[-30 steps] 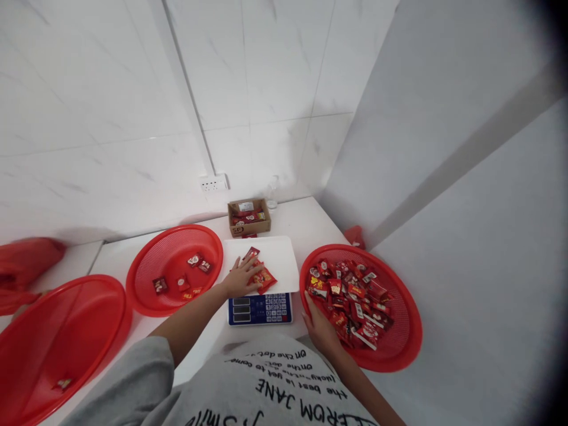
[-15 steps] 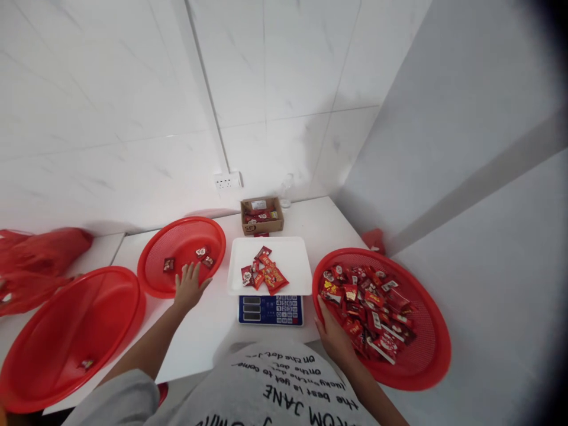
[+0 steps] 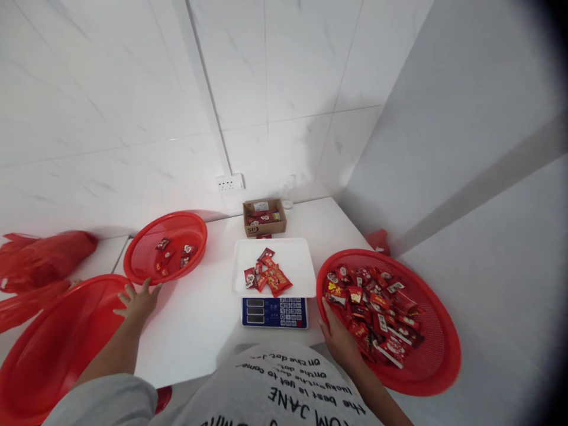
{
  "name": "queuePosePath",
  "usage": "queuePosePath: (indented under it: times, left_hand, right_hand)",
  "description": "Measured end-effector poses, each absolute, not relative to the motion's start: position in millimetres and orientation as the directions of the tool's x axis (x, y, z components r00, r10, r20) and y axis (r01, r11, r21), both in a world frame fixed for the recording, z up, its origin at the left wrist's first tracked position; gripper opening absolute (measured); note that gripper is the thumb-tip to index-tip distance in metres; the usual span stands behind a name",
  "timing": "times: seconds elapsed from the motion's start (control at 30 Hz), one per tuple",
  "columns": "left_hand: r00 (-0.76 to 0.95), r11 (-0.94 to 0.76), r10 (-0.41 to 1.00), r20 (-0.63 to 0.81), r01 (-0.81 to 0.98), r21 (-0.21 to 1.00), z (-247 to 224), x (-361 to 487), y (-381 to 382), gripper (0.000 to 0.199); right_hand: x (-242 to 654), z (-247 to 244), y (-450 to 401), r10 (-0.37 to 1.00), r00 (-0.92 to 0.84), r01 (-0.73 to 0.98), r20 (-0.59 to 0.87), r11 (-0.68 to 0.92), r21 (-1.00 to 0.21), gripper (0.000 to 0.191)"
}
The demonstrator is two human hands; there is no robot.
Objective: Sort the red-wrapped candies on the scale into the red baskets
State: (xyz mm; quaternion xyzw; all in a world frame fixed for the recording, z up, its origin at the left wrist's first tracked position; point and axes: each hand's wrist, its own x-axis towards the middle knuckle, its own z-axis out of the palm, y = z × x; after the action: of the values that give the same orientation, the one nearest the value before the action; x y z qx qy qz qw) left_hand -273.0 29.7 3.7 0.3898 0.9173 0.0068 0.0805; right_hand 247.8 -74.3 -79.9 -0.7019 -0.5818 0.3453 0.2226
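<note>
My left hand [image 3: 138, 300] has its fingers spread, holding nothing, between the upper left red basket [image 3: 202, 236] and the lower left red basket [image 3: 18, 331]. Several small wrapped packets lie in the upper left basket. My right hand [image 3: 339, 340] grips the near left rim of the big right basket [image 3: 437, 355], which is heaped with red packets [image 3: 379, 300]. Between the baskets stands a scale with a white tray [image 3: 302, 260] and a blue keypad panel [image 3: 274, 312]. Red packets [image 3: 276, 278] rest on its tray.
Behind the scale sit a small cardboard box [image 3: 266, 228] of packets and a clear bottle [image 3: 288, 192] by the wall. Red plastic bags [image 3: 48, 260] lie at the far left. Another red item [image 3: 378, 239] shows behind the right basket.
My left hand has moved left, away from the upper left basket. That basket has shifted left and tilted, and its packets have moved. My right hand remains on the right basket's rim.
</note>
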Motion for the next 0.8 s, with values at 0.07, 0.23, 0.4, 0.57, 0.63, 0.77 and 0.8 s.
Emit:
queuePosePath:
  times: [0.07, 0.23, 0.4, 0.57, 0.63, 0.77, 0.8]
  left_hand:
    - [-0.740, 0.763, 0.646, -0.187, 0.632, 0.134, 3, -273, 29, 0.074]
    - [-0.688, 0.715, 0.691, -0.223, 0.695, 0.073, 1, -272, 27, 0.080]
    - [-0.474, 0.503, 0.790, -0.388, 0.864, -0.031, 2, -253, 16, 0.082]
    - [-0.217, 0.287, 0.844, -0.491, 0.955, 0.071, 1, -194, -3, 0.076]
    - [-0.108, 0.202, 0.866, -0.488, 0.969, 0.144, 0, -166, -7, 0.076]
    - [0.090, 0.060, 0.919, -0.385, 0.931, 0.360, -4, -130, -1, 0.070]
    - [0.102, 0.035, 0.937, -0.335, 0.925, 0.379, -4, -128, 3, 0.067]
  right_hand:
    - [248, -80, -74, 0.970, 0.088, 0.666, -0.226, -0.226, -0.711, 0.057]
    - [247, -77, -74, 0.966, 0.070, 0.680, -0.250, -0.230, -0.696, 0.057]
    - [248, -80, -75, 0.970, 0.079, 0.679, -0.228, -0.220, -0.700, 0.057]
    - [250, -84, -75, 0.977, 0.064, 0.673, -0.205, -0.194, -0.714, 0.058]
    - [250, -82, -75, 0.974, 0.059, 0.678, -0.219, -0.200, -0.707, 0.058]
    - [249, -78, -75, 0.975, 0.047, 0.682, -0.217, -0.190, -0.706, 0.058]
    - [249, -78, -75, 0.976, 0.046, 0.682, -0.212, -0.186, -0.707, 0.058]
